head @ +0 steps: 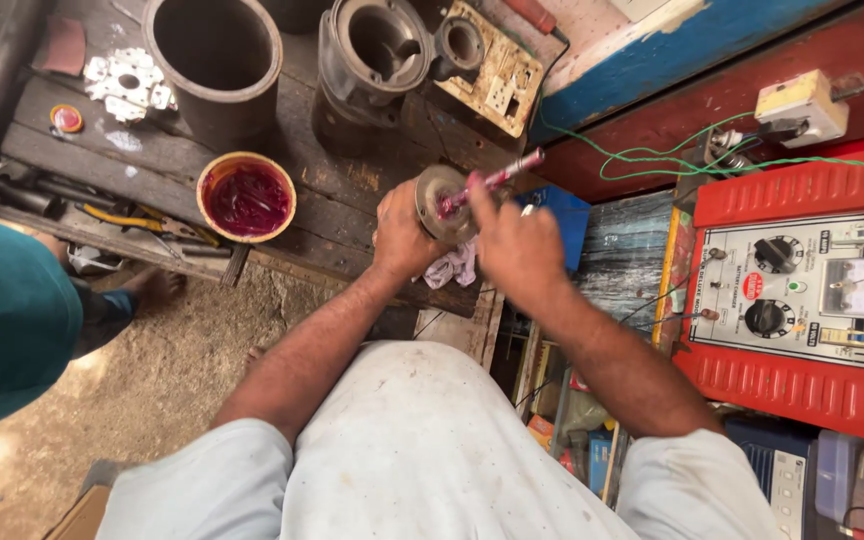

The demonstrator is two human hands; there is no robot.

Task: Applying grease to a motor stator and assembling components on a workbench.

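Observation:
My left hand point(402, 235) grips a round grey metal part point(438, 198) from its left side, held above the edge of a wooden bench point(352, 200). My right hand point(517, 245) holds a thin brush point(497, 178) stained red, its tip touching the face of the metal part, which is smeared with red. A pinkish rag point(454, 266) hangs beneath the part between my hands. A small tin of red liquid point(247, 197) stands on the bench to the left.
Several metal housings and a large cylinder point(214, 62) stand at the bench's back. Pliers point(127, 217) lie at its left. A red instrument box with dials and a meter point(802, 300) sits at right, with green wires. Another person in teal point(7, 320) stands at left.

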